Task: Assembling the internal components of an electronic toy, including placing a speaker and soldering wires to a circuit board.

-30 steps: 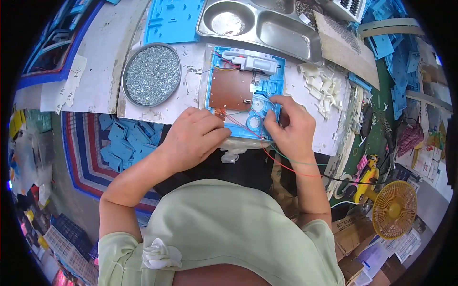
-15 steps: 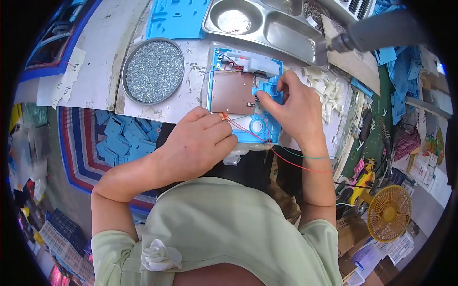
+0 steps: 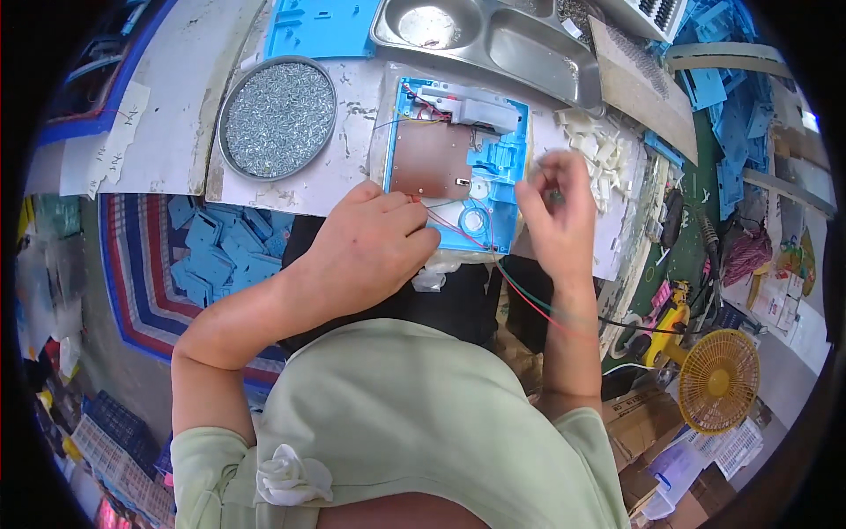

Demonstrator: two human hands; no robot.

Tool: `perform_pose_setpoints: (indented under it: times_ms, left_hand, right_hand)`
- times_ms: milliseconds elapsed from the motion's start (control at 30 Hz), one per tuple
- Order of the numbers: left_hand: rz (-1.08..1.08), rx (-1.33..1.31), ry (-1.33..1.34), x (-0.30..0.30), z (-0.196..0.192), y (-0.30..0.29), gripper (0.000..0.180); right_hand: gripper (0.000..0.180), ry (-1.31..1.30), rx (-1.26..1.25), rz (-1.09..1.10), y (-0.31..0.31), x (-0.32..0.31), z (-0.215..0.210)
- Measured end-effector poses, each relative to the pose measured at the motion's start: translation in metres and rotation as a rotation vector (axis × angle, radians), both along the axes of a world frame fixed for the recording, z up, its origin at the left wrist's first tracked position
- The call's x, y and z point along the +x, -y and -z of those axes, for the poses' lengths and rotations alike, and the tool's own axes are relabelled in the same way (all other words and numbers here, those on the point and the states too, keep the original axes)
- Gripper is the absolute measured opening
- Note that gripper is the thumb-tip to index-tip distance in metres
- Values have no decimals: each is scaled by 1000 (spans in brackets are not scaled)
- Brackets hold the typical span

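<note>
A shallow blue plastic housing (image 3: pixel 504 216) lies before me on the table, with a brown circuit board (image 3: pixel 430 159), a grey-white block (image 3: pixel 480 113) and a round blue ring (image 3: pixel 475 222) in it. My left hand (image 3: pixel 374 251) is closed over its near left corner, fingertips at the board's near edge beside thin red wires (image 3: pixel 454 231); the thumb is hidden. Just right of the housing, my right hand (image 3: pixel 562 216) is raised off it, thumb and bent fingers apart, with nothing visible in them. Red and green wires trail from the housing's near right corner toward my right forearm.
A round tray of small screws (image 3: pixel 278 119) stands left of the housing. Behind are a steel compartment tray (image 3: pixel 529 66) and a blue panel (image 3: pixel 322 26). White plastic pieces (image 3: pixel 604 167) lie at right, a yellow fan (image 3: pixel 718 381) lower right. Blue parts (image 3: pixel 229 251) fill a striped bag at left.
My right hand has come off the housing's inside and moved right. The left hand stays at the near left corner. The dark cylindrical tool at upper right is gone from view.
</note>
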State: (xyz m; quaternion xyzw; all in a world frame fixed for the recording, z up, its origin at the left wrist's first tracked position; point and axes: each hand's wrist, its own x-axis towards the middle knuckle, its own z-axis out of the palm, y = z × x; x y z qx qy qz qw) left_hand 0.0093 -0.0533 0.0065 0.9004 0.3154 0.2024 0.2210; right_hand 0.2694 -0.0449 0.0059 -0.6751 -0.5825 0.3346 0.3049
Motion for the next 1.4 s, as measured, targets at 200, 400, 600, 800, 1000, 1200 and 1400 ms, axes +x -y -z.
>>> perform_pose_setpoints:
  times_ms: [200, 400, 600, 800, 1000, 1200, 1400]
  left_hand:
    - [-100, -21, 71, 16, -7, 3, 28]
    - [118, 103, 53, 30, 12, 2, 45]
    - [39, 155, 188, 2, 12, 4, 32]
    - [-257, 106, -25, -43, 13, 14, 15]
    - [-45, -166, -79, -31, 29, 57, 17]
    - [-2, -268, 130, -45, -6, 14, 26]
    - [40, -47, 284, -48, 33, -3, 23]
  right_hand:
    - [104, 113, -321, -209, 87, -13, -42]
    - [68, -628, -215, -664, 70, 15, -56]
    - [46, 404, 455, -663, 23, -13, -15]
    - [37, 396, 551, -590, 22, -54, -1]
    - [33, 314, 463, -582, 33, -82, 4]
    - [37, 383, 423, -598, 34, -84, -4]
    - [28, 39, 260, -785, -27, -3, -50]
